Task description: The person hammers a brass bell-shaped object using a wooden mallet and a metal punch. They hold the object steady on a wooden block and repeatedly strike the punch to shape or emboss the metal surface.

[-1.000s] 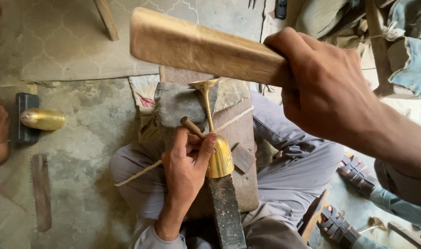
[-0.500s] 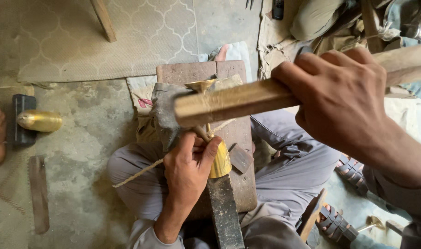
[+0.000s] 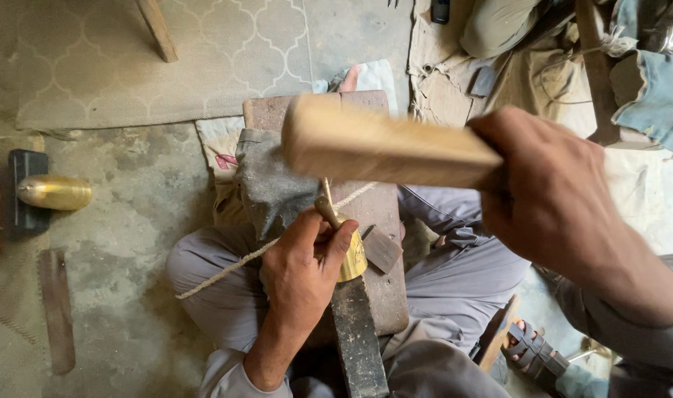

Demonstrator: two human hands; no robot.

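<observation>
My right hand (image 3: 554,188) grips a flat wooden bat (image 3: 384,144), held level and blurred just above the work. Under it my left hand (image 3: 303,269) is closed on a short wood-handled tool (image 3: 327,211) and steadies a shiny brass piece (image 3: 353,258). The brass piece sits on the end of a dark iron bar (image 3: 358,343) that runs toward me between my knees. Its upper part is hidden behind the bat. A grey cloth (image 3: 266,184) lies over the wooden block (image 3: 384,295) beneath.
A brass shell (image 3: 54,192) rests on a black block (image 3: 25,193) at the left, next to another person's foot. A cord (image 3: 226,269) crosses my lap. Patterned mat at the top, sandals (image 3: 532,346) and clutter at the right.
The wooden bat has swung down from high above to just over the brass piece, now covering its top. My left hand has kept its hold in place.
</observation>
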